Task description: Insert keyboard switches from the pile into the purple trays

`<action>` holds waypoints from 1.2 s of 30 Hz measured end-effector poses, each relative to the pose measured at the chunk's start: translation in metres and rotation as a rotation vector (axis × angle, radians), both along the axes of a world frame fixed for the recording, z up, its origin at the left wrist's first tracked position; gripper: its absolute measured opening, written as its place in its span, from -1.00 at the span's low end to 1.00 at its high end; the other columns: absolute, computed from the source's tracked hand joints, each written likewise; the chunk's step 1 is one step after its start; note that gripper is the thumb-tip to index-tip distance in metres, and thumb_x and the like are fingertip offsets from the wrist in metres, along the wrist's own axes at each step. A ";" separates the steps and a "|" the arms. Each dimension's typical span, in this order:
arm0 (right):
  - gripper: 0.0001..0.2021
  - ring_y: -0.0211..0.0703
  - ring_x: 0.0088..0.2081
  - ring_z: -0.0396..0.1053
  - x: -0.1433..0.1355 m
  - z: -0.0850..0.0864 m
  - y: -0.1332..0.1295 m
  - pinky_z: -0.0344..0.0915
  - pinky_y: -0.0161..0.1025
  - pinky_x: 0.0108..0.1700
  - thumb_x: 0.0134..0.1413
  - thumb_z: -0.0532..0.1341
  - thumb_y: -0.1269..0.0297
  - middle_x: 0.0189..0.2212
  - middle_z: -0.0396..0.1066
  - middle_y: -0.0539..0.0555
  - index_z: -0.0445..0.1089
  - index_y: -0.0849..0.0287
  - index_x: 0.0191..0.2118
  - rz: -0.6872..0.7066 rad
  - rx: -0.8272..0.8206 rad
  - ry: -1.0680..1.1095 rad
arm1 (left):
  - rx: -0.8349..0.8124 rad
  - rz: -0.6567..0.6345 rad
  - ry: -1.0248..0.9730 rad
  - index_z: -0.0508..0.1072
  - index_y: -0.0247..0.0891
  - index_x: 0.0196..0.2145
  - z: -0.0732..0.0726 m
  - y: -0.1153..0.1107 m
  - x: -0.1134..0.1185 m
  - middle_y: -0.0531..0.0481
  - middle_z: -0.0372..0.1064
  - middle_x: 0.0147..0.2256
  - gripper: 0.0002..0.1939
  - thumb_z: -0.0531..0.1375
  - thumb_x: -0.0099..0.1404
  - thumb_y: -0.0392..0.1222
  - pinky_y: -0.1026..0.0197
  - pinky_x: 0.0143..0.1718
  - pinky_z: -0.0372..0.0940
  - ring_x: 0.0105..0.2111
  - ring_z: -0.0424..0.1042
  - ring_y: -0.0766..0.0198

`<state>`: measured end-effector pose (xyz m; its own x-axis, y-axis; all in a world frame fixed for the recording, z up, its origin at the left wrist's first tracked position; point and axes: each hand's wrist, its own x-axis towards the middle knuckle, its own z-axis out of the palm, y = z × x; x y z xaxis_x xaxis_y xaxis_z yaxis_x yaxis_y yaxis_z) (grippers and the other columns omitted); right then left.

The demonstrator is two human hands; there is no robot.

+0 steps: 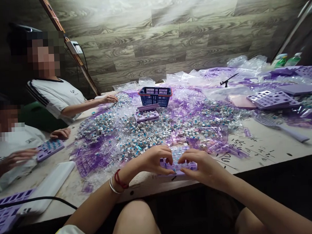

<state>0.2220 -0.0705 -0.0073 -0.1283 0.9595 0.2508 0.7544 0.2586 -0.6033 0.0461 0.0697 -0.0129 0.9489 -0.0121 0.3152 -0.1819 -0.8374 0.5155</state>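
Note:
In front of me at the table edge lies a purple slotted tray point(163, 163) holding small white and blue pieces. From the left, my left hand point(158, 160) curls over it, thumb bent toward the fingers at a small piece in the tray. My right hand point(204, 163) comes in from the opposite side, its thumb and index finger drawn close together over the same tray. Whatever lies between the fingertips of either hand is too small to make out. Just beyond the tray spreads a heap of small white and blue pieces point(148, 133).
A blue basket point(155, 96) stands behind a filled purple tray point(147, 116). Clear and purple plastic pieces point(92, 161) litter the table. A hairbrush point(282, 127) and stacked trays point(271, 100) lie right. At left, two people work with their hands; a white case point(54, 181) lies nearby.

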 end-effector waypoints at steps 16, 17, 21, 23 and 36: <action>-0.84 -0.14 -0.26 0.39 -0.005 -0.002 0.001 0.28 -0.26 -0.24 0.00 0.19 0.46 -0.31 0.45 0.07 0.43 0.15 -0.26 0.037 0.021 -0.171 | 0.002 0.014 0.080 0.39 -0.29 -0.50 0.007 0.001 -0.004 0.06 0.28 -0.50 -0.87 0.30 0.07 -0.26 0.30 -0.37 0.15 -0.46 0.24 0.36; -0.85 -0.14 -0.26 0.39 -0.005 -0.002 0.001 0.28 -0.26 -0.24 0.00 0.19 0.46 -0.32 0.45 0.06 0.43 0.15 -0.27 0.035 0.021 -0.183 | 0.008 0.015 0.085 0.39 -0.29 -0.50 0.008 0.002 -0.004 0.06 0.29 -0.50 -0.87 0.30 0.06 -0.26 0.30 -0.37 0.15 -0.46 0.24 0.36; -0.86 -0.12 -0.25 0.39 -0.007 0.001 0.001 0.26 -0.25 -0.23 0.02 0.20 0.46 -0.32 0.46 0.06 0.45 0.13 -0.30 0.051 0.019 -0.242 | 0.040 0.005 0.099 0.38 -0.29 -0.54 0.006 0.003 -0.003 0.06 0.29 -0.53 -0.85 0.31 0.05 -0.26 0.29 -0.35 0.17 -0.48 0.25 0.36; -0.86 -0.11 -0.24 0.39 -0.007 0.002 0.001 0.26 -0.24 -0.22 0.03 0.20 0.46 -0.33 0.46 0.06 0.46 0.13 -0.30 0.058 0.026 -0.262 | 0.050 0.003 0.094 0.36 -0.29 -0.55 0.005 0.003 -0.002 0.06 0.30 -0.53 -0.82 0.32 0.04 -0.25 0.28 -0.34 0.17 -0.48 0.26 0.35; -0.84 -0.15 -0.32 0.41 -0.008 0.006 0.000 0.24 -0.28 -0.28 0.02 0.25 0.45 -0.38 0.47 0.04 0.54 0.07 -0.32 0.048 -0.014 -0.314 | 0.006 -0.015 0.132 0.30 -0.30 -0.61 0.003 0.002 -0.002 0.08 0.25 -0.58 -0.73 0.30 0.11 -0.21 0.32 -0.47 0.10 -0.55 0.20 0.40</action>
<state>0.2142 -0.0704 -0.0011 -0.2420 0.9538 0.1783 0.8915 0.2911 -0.3471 0.0437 0.0718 -0.0102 0.9819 -0.0283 0.1872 -0.1254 -0.8381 0.5308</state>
